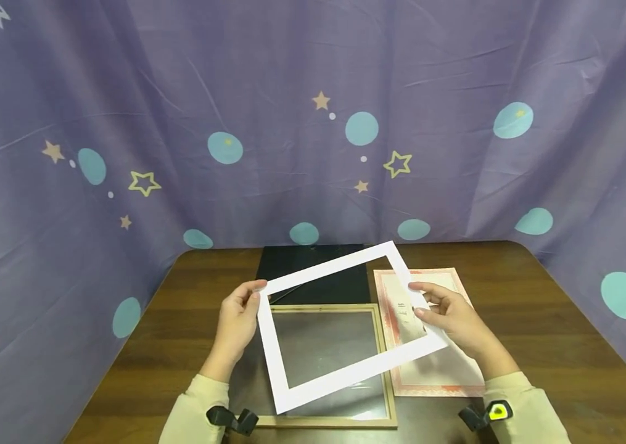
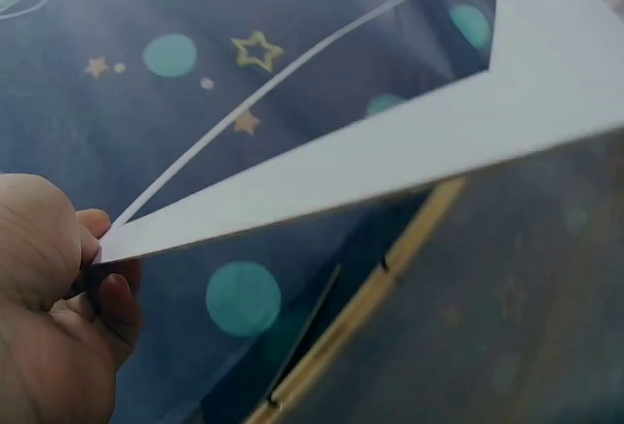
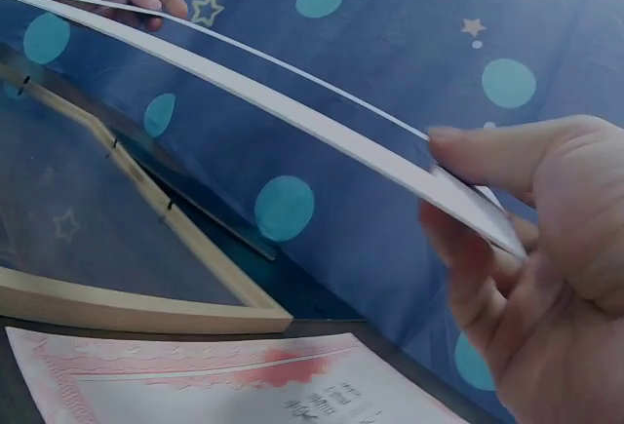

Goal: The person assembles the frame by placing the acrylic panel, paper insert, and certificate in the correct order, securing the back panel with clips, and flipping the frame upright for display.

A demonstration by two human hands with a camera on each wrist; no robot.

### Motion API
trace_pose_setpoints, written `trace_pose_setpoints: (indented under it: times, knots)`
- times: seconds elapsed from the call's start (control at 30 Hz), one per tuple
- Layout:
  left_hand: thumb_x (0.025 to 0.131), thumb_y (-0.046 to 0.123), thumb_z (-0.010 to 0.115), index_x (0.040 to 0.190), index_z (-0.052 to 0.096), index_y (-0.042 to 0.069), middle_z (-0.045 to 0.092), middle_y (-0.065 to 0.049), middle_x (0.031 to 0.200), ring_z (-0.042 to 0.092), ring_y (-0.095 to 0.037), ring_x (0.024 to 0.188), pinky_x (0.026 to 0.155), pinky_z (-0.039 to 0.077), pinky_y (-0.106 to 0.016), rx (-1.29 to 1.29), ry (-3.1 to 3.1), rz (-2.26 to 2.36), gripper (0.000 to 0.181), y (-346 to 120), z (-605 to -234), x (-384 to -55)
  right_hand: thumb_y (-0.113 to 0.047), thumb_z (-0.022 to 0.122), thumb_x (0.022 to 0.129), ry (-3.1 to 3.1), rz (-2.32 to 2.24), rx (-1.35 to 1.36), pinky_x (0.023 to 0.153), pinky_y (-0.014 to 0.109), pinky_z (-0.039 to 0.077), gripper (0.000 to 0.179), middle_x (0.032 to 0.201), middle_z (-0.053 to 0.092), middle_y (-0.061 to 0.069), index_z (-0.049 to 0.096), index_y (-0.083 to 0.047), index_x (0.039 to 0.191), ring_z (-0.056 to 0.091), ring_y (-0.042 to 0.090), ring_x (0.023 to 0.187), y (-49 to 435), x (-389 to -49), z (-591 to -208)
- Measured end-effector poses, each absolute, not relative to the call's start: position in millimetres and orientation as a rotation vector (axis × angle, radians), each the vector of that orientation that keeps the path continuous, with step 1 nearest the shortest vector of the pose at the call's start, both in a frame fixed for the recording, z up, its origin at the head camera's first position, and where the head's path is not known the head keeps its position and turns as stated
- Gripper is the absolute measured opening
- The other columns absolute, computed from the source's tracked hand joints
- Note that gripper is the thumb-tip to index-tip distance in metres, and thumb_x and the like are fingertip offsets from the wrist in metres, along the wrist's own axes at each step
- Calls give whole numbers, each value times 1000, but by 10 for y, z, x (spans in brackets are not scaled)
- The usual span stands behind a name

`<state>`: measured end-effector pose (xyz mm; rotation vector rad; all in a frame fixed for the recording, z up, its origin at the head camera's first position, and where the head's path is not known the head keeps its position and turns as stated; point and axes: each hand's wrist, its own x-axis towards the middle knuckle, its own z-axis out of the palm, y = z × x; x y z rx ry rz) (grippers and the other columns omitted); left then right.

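A white rectangular picture mat (image 1: pixel 335 382) is held tilted in the air between both hands. My left hand (image 1: pixel 236 320) pinches its upper left corner, with the thumb on one face and fingers on the other, as the left wrist view shows. At the opposite side my right hand (image 1: pixel 451 314) pinches the right strip between thumb and fingers. Below the mat lies a light wooden picture frame (image 1: pixel 390 394) with a clear, shiny pane inside. To its right, a certificate (image 1: pixel 435 376) with a red-patterned border lies partly under the mat and right hand.
A black flat panel (image 1: pixel 313 290) lies behind the wooden frame on the brown wooden table (image 1: pixel 523 296). Small dark tabs (image 3: pixel 169 206) stand on the frame's edge. A purple curtain (image 1: pixel 290 154) with stars and dots hangs around the table's back and sides.
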<state>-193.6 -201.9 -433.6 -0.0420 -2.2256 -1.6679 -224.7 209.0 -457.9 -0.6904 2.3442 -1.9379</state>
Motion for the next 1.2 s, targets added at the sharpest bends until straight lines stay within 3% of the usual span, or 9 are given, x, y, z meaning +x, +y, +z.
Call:
trace_pose_setpoints:
  times: [0.2,0.33,0.6,0.8,0.93,1.2]
  knots:
    - [97,3,52,125,62,10,61,-11,90,52,-16,75,62,44,-23,-133,-2391,-1475,31,-2174,-4404,-1878,-7,71,86,2240,-1913,-701,71,24,53,59,112,52,18,47,-6,140,57,12,85,2009,-2261,-4675]
    - [94,5,60,137,51,10,56,-9,94,54,-16,75,59,46,-23,-235,-2479,-1467,44,-2231,-4492,-1757,-10,73,85,2238,-1949,-649,69,23,52,61,108,52,19,46,-6,140,58,12,80,1970,-2263,-4709]
    - [89,14,70,143,42,8,56,-9,113,55,-19,89,71,49,-25,-345,-2576,-1387,61,-2274,-4655,-1521,-8,71,87,2183,-1999,-509,66,21,50,61,99,53,14,44,-9,142,55,8,67,1842,-2254,-4785]
    - [89,20,70,144,41,6,47,-13,142,55,-29,113,89,49,-49,-441,-2629,-1085,64,-2540,-4729,-1500,-14,74,85,2181,-1836,-592,59,23,49,66,98,51,13,44,-12,143,51,8,68,1734,-2215,-4832]
    - [89,21,70,144,43,6,48,-15,141,48,-37,126,98,40,-58,-502,-2671,-950,63,-2734,-4755,-1515,-15,74,85,2155,-1693,-735,64,25,50,70,97,51,11,40,-15,147,48,7,66,1717,-2203,-4853]
    - [89,24,70,142,48,9,53,-14,136,49,-39,123,94,41,-61,-541,-2720,-808,59,-2922,-4829,-1482,-16,76,83,2085,-1552,-876,68,25,51,79,97,56,10,34,-11,150,54,9,72,1671,-2176,-4904]
